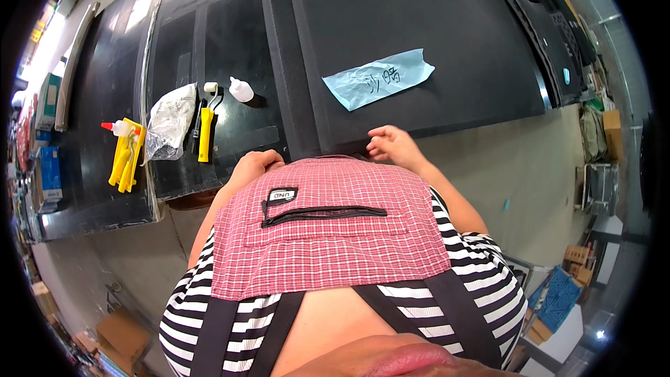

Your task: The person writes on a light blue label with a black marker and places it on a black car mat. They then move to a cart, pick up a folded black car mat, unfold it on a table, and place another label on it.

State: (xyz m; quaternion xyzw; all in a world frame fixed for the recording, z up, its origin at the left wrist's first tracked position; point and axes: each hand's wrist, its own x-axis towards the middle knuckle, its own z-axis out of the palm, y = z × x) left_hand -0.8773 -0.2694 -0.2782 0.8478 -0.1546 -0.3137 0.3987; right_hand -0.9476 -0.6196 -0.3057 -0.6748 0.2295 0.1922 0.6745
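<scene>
My left hand (259, 163) is closed at the near edge of the black table, its fingers curled and partly hidden behind my red checked apron (328, 237); whatever they hold is out of sight. A little to the right, my right hand (392, 146) hovers by the near edge of a large black sheet (433, 21), its fingers loosely bent and apart with nothing visible in them. On that sheet, beyond my right hand, lies a torn piece of light blue paper (380, 78) with dark handwriting. A darker folded strip (296, 63) runs along the sheet's left side.
Left of the sheet lie a yellow-handled roller (206, 132), a black pen-like tool (197, 126), a white squeeze bottle (241, 89) and a clear plastic bag (171, 122). Farther left are a yellow tool (127, 157) and a red-tipped bottle (120, 128). Black sheets (551, 49) are stacked at the far right.
</scene>
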